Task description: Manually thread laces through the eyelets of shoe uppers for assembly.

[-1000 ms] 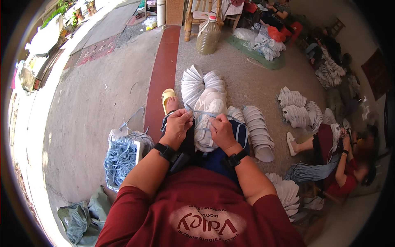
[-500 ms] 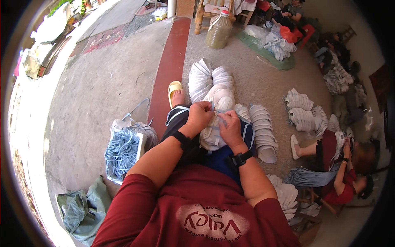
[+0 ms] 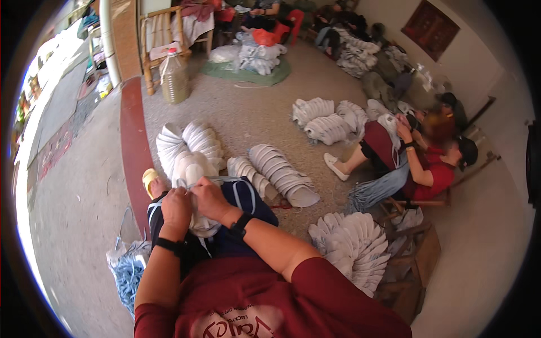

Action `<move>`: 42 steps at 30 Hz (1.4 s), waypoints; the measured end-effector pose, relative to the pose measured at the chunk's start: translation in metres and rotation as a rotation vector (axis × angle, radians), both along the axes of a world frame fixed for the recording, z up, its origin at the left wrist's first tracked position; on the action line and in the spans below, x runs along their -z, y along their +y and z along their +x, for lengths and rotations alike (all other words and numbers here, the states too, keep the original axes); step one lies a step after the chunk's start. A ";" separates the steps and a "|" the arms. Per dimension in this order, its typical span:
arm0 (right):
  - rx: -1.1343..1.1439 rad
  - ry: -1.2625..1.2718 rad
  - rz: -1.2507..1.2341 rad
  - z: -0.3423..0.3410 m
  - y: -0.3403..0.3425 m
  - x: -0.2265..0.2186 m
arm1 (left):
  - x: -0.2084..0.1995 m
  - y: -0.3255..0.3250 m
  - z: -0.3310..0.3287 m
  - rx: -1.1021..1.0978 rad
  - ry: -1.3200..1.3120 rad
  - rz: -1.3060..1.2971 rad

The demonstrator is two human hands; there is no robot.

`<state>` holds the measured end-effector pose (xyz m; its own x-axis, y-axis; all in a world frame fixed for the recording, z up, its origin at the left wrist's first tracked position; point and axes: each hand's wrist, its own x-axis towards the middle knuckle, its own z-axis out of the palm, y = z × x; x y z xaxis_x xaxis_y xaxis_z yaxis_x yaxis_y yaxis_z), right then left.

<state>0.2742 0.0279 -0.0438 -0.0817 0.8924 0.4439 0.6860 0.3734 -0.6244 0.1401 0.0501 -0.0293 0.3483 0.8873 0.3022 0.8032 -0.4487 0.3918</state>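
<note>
On my lap rests a white shoe upper (image 3: 204, 226), partly covered by my hands. My left hand (image 3: 177, 210) is closed at its upper edge, fingertips pinching what looks like a light blue lace. Close beside it, my right hand (image 3: 212, 199) is also closed, with the light blue lace (image 3: 224, 179) at its fingers. The exact grip of the fingertips is small and partly hidden. Just beyond my hands, nested white shoe uppers (image 3: 207, 146) stand in curved rows on the floor. Another loose light blue lace (image 3: 236, 194) lies across my dark blue lap cloth (image 3: 256, 207).
Light blue laces (image 3: 131, 277) fill a container at my left. Rows of uppers (image 3: 282, 174) and a fanned pile (image 3: 352, 248) lie to my right, near a wooden stool (image 3: 420, 256). A co-worker (image 3: 431, 169) sits beyond. A large plastic jug (image 3: 173, 79) stands ahead.
The view has swung to the right, so the lap and the piles sit further left in the picture. My hands have come closer together over the upper.
</note>
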 end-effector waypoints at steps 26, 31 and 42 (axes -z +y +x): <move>0.010 -0.286 0.217 -0.003 0.001 -0.005 | 0.003 0.002 0.000 0.093 -0.496 -0.220; -0.091 0.062 0.103 0.062 -0.026 -0.050 | 0.009 0.004 -0.001 0.026 -0.642 -0.426; -0.453 0.921 -0.557 0.055 -0.076 -0.041 | -0.042 -0.006 0.039 0.266 0.220 -0.194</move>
